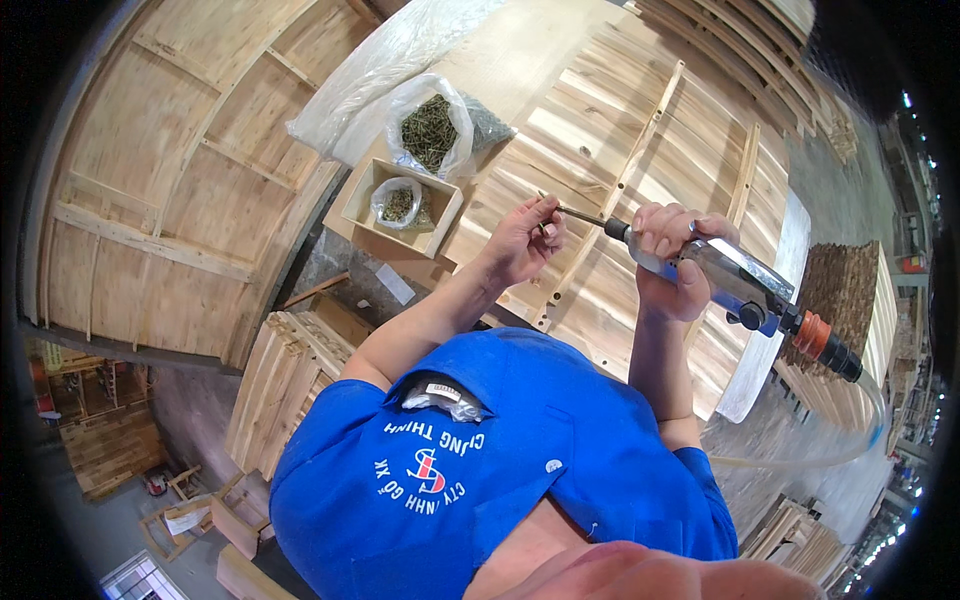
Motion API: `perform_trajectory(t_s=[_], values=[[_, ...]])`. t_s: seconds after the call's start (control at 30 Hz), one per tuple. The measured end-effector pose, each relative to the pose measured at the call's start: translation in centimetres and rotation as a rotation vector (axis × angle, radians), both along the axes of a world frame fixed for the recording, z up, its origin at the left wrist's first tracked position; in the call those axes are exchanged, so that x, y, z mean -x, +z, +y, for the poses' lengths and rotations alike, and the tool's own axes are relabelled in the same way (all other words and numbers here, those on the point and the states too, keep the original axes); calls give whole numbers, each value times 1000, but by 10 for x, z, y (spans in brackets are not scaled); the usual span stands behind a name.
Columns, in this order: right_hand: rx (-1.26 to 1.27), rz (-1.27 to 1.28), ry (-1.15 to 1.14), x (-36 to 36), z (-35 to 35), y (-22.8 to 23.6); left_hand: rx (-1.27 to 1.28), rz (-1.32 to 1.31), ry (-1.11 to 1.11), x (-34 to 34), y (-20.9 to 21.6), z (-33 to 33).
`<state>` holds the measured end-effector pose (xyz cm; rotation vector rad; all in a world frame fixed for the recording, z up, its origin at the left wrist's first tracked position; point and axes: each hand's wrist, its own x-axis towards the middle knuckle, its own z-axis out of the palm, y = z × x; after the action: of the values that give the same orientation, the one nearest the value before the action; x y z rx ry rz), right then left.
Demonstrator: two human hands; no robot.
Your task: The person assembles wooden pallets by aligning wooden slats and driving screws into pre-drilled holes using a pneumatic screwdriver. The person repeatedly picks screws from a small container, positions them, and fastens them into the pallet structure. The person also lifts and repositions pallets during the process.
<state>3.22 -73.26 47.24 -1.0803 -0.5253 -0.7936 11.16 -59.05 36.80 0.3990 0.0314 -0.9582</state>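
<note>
Gripping one driver (740, 272), the right hand (676, 255) faces the left hand (524, 240), pinching at least one screw (542, 195).

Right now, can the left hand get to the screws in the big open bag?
Probably yes: the big bag is open, and nothing seems to stand between its screws and the left hand. That hand is busy, though, pinching what looks like a screw near the driver bit.
</note>
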Motion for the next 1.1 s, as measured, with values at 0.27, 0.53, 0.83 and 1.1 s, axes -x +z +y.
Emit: perform_trajectory(t_s=[0.27, 0.53, 0.83, 1.1], values=[[20, -59, -24, 4, 11, -3, -2, 200, -38, 12, 13, 4], [76, -81, -107, -4, 10, -2, -255, 154, -115, 10, 9, 18], [90, -77, -148, 4, -12, 4, -1163, -669, 245, -83, -77, 145], [54, -75, -150, 11, -18, 9, -2089, -1404, -201, -122, -93, 179]])
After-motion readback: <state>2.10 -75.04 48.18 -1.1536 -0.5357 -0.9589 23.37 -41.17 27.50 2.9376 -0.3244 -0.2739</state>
